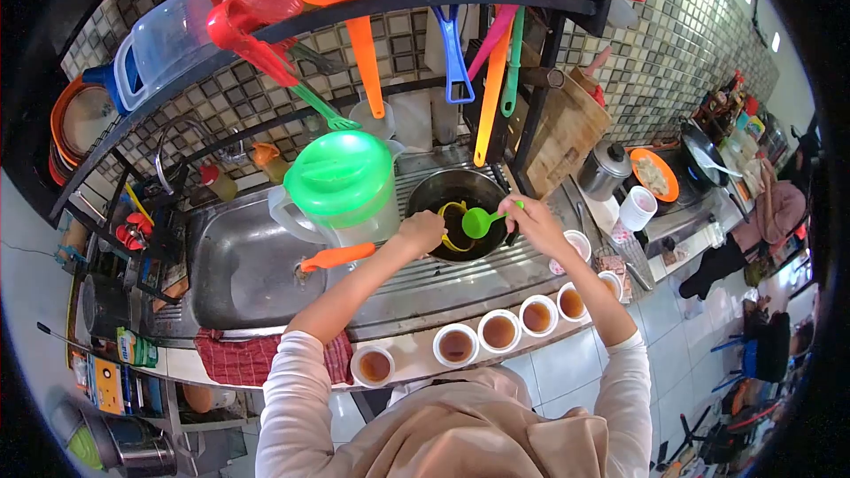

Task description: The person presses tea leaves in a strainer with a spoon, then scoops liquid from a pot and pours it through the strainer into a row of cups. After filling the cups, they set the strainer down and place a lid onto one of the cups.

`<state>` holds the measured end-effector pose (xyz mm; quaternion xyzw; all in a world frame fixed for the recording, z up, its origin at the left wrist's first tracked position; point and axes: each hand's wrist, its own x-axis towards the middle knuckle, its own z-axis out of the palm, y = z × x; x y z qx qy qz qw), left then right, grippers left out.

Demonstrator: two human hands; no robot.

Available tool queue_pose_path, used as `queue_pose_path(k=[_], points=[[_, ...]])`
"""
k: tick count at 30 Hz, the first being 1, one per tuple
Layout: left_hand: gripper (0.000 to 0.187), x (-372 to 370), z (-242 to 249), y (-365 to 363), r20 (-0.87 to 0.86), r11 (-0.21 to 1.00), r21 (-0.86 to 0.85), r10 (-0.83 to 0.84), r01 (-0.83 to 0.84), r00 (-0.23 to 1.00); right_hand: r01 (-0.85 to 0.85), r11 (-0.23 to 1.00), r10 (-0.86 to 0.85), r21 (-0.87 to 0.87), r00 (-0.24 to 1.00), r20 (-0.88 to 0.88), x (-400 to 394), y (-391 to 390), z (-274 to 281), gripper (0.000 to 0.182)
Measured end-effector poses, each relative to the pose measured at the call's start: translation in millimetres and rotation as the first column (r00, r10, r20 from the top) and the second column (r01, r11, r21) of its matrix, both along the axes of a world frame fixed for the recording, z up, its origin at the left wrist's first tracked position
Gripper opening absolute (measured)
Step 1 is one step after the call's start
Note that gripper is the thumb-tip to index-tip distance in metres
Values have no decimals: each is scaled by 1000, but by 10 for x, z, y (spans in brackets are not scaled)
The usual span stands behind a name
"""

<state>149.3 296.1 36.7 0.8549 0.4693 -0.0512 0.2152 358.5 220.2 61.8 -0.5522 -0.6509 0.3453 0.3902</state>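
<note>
A dark metal pot (423,197) with dark liquid sits on the ribbed drainboard. Over its left rim, my left hand (421,233) is closed on a yellow-rimmed strainer (451,239), whose mesh is hard to make out. My right hand (537,227) grips the handle of a green ladle (476,224), its bowl above the pot beside the strainer. Along the counter's front edge stand several white cups of brown liquid, one cup (456,346) near the middle and another cup (373,366) farther left. A white cup (575,246) is just below my right hand.
A clear pitcher with a green lid (341,179) stands left of the pot, beside the steel sink (239,252). Overhead, a dark rack (354,11) carries hanging utensils. A lidded metal canister (608,171) and stacked white cups (637,209) are at right. A red cloth (235,358) hangs over the edge.
</note>
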Motion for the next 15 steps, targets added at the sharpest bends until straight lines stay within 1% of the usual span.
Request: queue_pose_path(k=[1,2,4,6,8,9,11,12,13,15], points=[[34,1,-5,4,-31,1000,-1,6,-6,1000,-20,1000,20,-13,999,37,-27,21,-8,27],[34,-11,-46,33,-32,1000,-3,9,-9,999,-23,1000,24,-15,999,35,-62,40,-22,27],[35,-35,-102,67,-7,999,10,-35,35,999,-93,995,84,49,983,161,-131,66,-60,26],[36,-43,-72,53,-12,1000,-8,-21,21,1000,-102,992,88,68,979,184,-187,96,-156,24],[36,-41,-57,45,-17,1000,-21,-8,8,1000,-182,976,128,118,922,365,-215,131,-274,21],[36,-40,-75,54,-23,1000,-25,-11,11,1000,-185,976,131,118,922,364,-225,147,-311,21],[35,-43,-75,53,-28,1000,-25,-11,10,1000,-157,983,133,93,965,227,-243,186,-359,20],[34,-44,-71,47,-7,999,-38,17,-17,1000,-145,986,131,79,979,157,-251,200,-362,19],[33,-42,-63,44,14,998,-51,43,-42,999,-148,986,134,81,978,158,-258,202,-342,19],[32,-45,-89,67,27,997,-61,46,-45,999,-130,990,105,59,944,313,-270,193,-299,18]])
